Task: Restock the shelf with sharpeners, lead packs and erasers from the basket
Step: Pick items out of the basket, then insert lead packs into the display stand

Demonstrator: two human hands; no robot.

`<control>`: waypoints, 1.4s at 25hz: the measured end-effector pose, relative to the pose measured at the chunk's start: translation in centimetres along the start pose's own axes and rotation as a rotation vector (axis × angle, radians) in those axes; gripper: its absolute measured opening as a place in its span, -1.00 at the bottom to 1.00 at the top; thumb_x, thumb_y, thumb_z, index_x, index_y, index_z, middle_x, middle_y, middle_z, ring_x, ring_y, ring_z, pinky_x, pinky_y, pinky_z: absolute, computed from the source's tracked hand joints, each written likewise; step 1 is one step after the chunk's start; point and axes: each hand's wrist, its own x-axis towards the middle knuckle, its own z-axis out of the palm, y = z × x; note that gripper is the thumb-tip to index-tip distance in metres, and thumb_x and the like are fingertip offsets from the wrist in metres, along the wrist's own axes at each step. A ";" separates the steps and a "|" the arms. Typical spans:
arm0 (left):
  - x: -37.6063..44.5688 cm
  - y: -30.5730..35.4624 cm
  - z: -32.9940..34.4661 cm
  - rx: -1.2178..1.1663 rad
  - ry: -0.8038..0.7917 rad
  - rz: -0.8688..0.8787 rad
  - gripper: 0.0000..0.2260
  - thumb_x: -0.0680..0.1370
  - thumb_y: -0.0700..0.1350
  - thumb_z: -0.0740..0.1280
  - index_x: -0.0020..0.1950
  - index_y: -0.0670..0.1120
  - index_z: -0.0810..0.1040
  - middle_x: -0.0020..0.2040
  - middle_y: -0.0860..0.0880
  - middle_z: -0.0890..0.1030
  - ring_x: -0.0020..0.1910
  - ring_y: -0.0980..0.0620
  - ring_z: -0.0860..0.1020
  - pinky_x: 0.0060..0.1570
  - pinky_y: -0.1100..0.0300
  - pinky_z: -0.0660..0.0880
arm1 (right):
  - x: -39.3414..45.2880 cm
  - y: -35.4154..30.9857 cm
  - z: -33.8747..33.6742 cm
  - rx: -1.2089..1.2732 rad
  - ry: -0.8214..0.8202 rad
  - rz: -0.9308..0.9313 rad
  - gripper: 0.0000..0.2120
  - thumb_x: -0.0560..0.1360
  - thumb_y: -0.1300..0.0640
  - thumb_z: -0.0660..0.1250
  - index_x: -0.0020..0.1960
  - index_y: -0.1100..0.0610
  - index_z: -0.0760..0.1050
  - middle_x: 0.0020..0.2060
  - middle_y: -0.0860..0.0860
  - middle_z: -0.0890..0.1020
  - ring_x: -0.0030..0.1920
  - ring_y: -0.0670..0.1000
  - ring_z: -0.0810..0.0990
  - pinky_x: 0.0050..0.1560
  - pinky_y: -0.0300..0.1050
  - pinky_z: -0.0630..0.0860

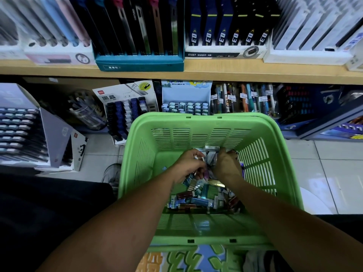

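Both hands dig in the basket (261,122): left hand (189,163) and right hand (227,166) grasping small packs (198,199) (sort one kind first).

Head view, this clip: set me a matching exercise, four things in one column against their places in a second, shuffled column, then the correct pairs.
Things:
1. green basket
2. teal display box
3. small packs
4. clear round jar

Places:
A. on the upper wooden shelf
B. on the lower level, left of the basket, in shadow
C. loose on the basket's bottom
D. in front of the shelf, both hands reaching into it

Pairs: 1-D, 2-A, 3-C, 4-B. The left hand and right hand both have a grip on small packs.
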 end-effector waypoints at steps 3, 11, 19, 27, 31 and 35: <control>0.3 0.1 0.1 -0.104 0.031 -0.023 -0.83 0.55 -0.39 0.31 0.11 -0.23 0.49 -0.28 -0.21 0.61 -0.48 -0.02 0.57 -0.46 0.17 0.54 | -0.2 0.7 -0.5 0.108 0.021 0.001 -0.50 0.42 0.09 0.52 0.26 0.17 0.40 0.12 0.19 0.56 0.09 0.22 0.61 -0.03 -0.09 0.48; 0.3 0.7 1.0 -0.261 0.042 -0.082 -0.82 0.52 -0.43 0.31 0.06 -0.21 0.49 -0.23 -0.25 0.63 -0.40 -0.10 0.62 -0.37 0.11 0.61 | 0.8 2.8 -1.3 0.368 -0.048 -0.006 -0.78 0.32 0.23 0.57 -0.06 0.05 0.71 -0.15 0.05 0.73 -0.16 -0.01 0.67 -0.12 -0.27 0.49; 0.3 1.5 1.3 -0.283 0.127 -0.027 -0.87 0.56 -0.30 0.34 0.06 -0.13 0.56 0.07 -0.17 0.63 0.05 -0.15 0.59 0.07 -0.05 0.56 | -0.8 1.8 -5.4 0.879 -0.483 -0.124 -0.75 0.37 0.45 0.48 0.04 0.37 0.59 -0.15 0.27 0.70 -0.24 0.19 0.71 -0.18 0.10 0.66; -1.3 2.2 0.4 -0.673 -0.090 -0.121 -0.66 0.65 0.02 0.21 0.09 -0.22 0.62 -0.14 -0.17 0.67 -0.07 -0.14 0.63 0.15 -0.08 0.54 | -1.9 -0.5 -9.2 0.695 -0.544 -0.358 -0.49 0.39 0.46 0.44 0.28 0.15 0.48 0.03 0.18 0.66 -0.07 0.15 0.71 -0.13 -0.03 0.66; -2.0 3.0 0.1 -0.672 -0.125 -0.096 -0.62 0.61 0.09 0.25 0.12 -0.21 0.61 -0.11 -0.16 0.69 -0.06 -0.12 0.65 0.14 -0.06 0.58 | -2.3 -0.8 -11.0 0.692 -0.545 -0.394 -0.39 0.36 0.54 0.39 0.29 0.08 0.42 0.10 0.21 0.62 0.03 0.19 0.68 -0.09 0.01 0.66; -3.9 5.5 -0.3 -0.635 -0.138 -0.038 -0.56 0.55 0.15 0.36 0.23 -0.18 0.59 0.05 -0.18 0.69 0.01 -0.14 0.68 -0.03 0.00 0.61 | -3.6 -1.4 -13.8 0.595 -0.437 -0.371 -0.39 0.36 0.44 0.46 0.28 -0.04 0.45 0.16 0.00 0.59 0.03 0.08 0.68 -0.01 0.06 0.68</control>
